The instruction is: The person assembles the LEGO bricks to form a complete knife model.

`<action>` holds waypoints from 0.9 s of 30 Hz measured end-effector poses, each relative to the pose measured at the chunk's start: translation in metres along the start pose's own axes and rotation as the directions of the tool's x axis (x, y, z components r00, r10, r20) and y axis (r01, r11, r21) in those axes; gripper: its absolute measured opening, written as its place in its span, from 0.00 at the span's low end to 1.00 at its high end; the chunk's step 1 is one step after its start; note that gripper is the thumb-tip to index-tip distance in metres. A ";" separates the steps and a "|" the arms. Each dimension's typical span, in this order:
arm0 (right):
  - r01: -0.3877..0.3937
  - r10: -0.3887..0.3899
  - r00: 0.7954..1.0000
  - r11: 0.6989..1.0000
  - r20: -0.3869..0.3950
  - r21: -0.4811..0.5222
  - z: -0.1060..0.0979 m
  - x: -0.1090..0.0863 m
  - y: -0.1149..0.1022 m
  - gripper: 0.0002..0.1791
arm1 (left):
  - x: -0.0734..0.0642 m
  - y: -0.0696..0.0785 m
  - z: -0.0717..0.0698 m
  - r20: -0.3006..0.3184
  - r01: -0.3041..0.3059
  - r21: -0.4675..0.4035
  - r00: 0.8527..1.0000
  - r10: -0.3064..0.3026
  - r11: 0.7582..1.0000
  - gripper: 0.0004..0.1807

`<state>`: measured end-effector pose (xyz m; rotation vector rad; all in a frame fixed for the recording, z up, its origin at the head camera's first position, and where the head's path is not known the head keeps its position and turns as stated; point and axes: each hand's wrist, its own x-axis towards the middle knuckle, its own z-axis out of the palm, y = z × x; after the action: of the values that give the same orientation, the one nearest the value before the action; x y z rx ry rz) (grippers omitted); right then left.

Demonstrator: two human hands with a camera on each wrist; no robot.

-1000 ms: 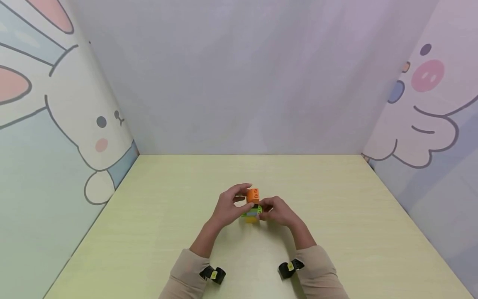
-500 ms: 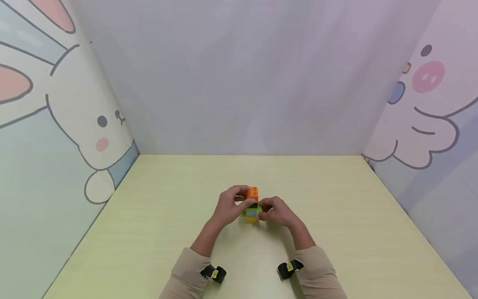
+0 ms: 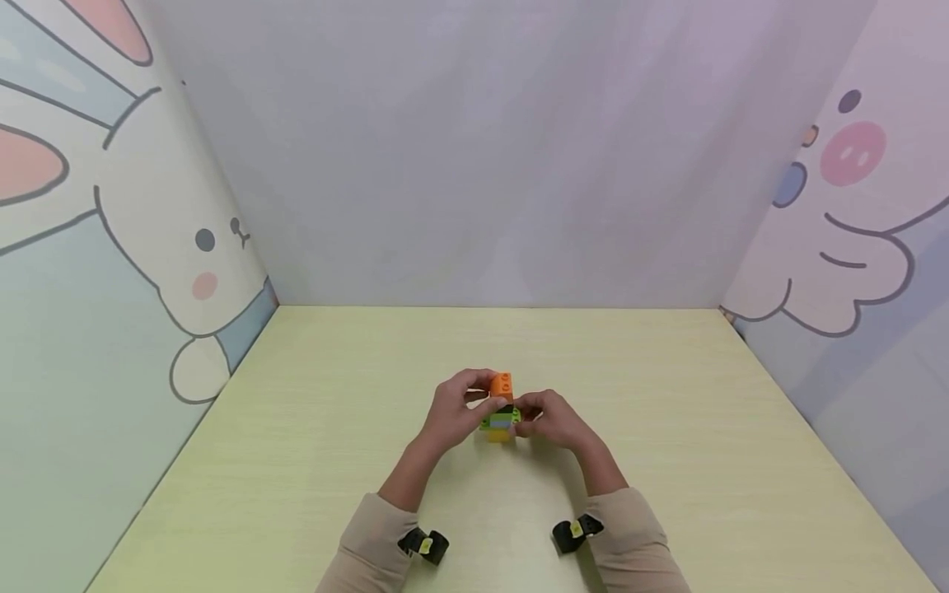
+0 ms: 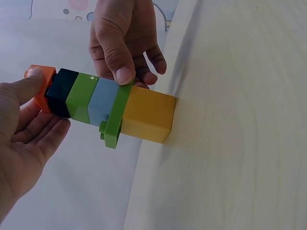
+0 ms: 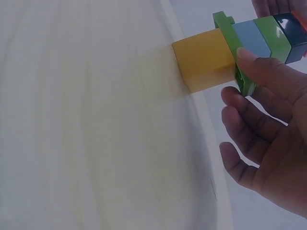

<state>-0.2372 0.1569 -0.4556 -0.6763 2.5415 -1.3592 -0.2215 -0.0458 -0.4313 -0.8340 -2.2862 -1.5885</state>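
A tower of toy building bricks stands upright on the table. At its base is a yellow block (image 4: 148, 115), topped by a wider green plate (image 4: 113, 127). Above these come a light blue brick (image 4: 101, 100), a green brick (image 4: 80, 99), a black brick (image 4: 61, 93) and, at the top, an orange brick (image 3: 502, 387). My left hand (image 3: 455, 410) holds the orange brick, thumb on its near side, other fingers behind it and the black one. With thumb and forefinger, my right hand (image 3: 552, 420) pinches the green plate; its remaining fingers hang loosely bent.
The pale wooden table (image 3: 334, 395) reaches back to a plain grey wall (image 3: 474, 165). Side walls carry a cartoon rabbit (image 3: 163, 206) on the left and a cartoon pig (image 3: 853, 206) on the right. Each sleeve bears a black strapped device (image 3: 426, 545).
The fingers of my left hand have come down closer against the far side of the orange brick. My right hand and the lower bricks have hardly moved.
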 end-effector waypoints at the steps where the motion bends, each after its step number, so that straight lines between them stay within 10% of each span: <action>1: -0.002 0.002 1.000 1.000 -0.001 -0.001 0.000 0.000 0.000 0.15 | 0.000 0.001 0.000 -0.001 -0.010 0.014 1.000 0.010 1.000 0.19; 14: 0.010 -0.010 1.000 1.000 0.001 -0.025 -0.002 -0.002 -0.001 0.14 | 0.003 0.000 0.000 0.019 -0.153 0.147 0.988 0.152 0.977 0.19; 27: 0.011 -0.010 1.000 0.999 0.006 -0.034 -0.003 -0.001 -0.001 0.15 | 0.005 -0.002 -0.006 0.065 -0.116 0.134 0.992 0.108 0.984 0.20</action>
<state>-0.2373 0.1588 -0.4526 -0.6999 2.5654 -1.3175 -0.2276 -0.0498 -0.4278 -0.9662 -2.3123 -1.3599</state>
